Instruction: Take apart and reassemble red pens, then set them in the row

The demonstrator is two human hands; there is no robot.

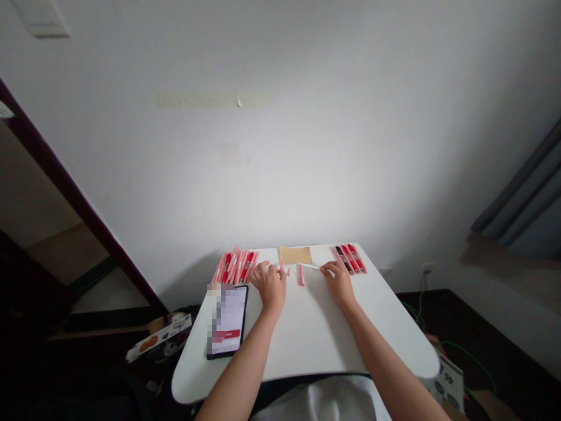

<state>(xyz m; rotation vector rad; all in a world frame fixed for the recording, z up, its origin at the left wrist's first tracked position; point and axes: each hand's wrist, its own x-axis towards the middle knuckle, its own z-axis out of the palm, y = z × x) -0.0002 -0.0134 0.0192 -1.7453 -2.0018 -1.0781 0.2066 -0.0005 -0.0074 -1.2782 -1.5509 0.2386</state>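
Observation:
Near the back of the white table, my left hand (270, 287) pinches a small pink pen part (281, 268) between thumb and finger. My right hand (339, 282) is closed on one end of a thin white pen refill (310, 266), which points left. Between the hands a pink pen barrel (301, 276) lies on the table, close to the refill's far end. A tiny pink piece (288, 272) rests just right of my left fingertips. Its exact kind is too small to tell.
Many pink and red pens (236, 266) lie in a pile at the back left. Several pens (350, 258), one with black, lie side by side at the back right. A tan paper piece (295, 255) sits by the wall. A phone (232, 318) lies left on the table (311, 333).

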